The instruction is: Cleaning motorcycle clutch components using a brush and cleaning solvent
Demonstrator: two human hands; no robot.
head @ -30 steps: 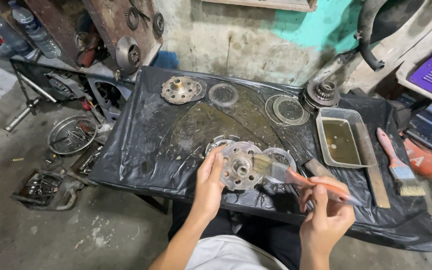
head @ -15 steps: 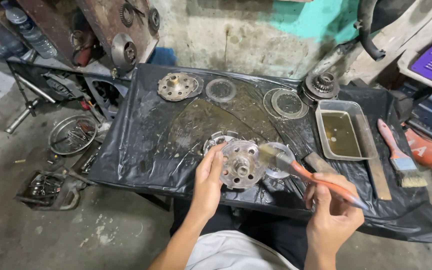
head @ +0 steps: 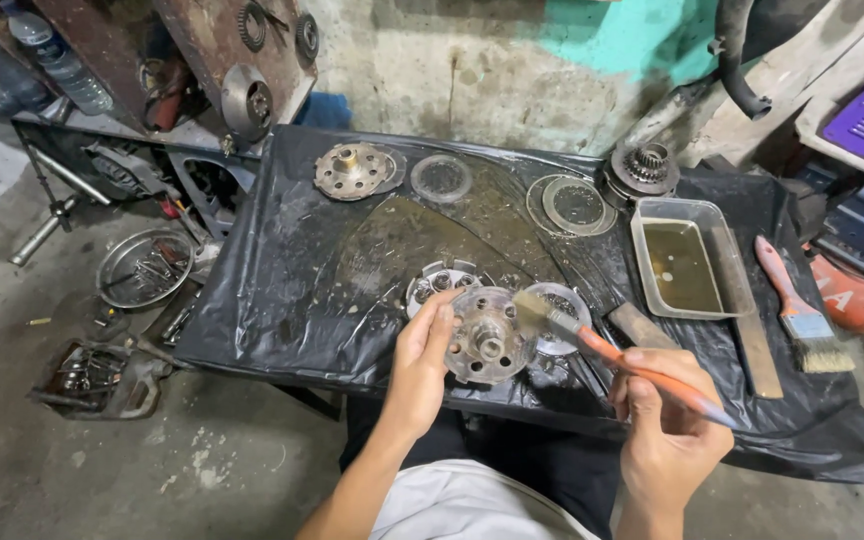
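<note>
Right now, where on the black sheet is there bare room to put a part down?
The widest bare patch of the black sheet lies left of the round hub in the left hand, below the flanged disc. It is crowded around the tray and spare brush.

On the plastic sheet [head: 282, 290] we see the hub [head: 490, 348] in front, the tray [head: 685, 262] right, two discs [head: 442, 178] behind
</note>
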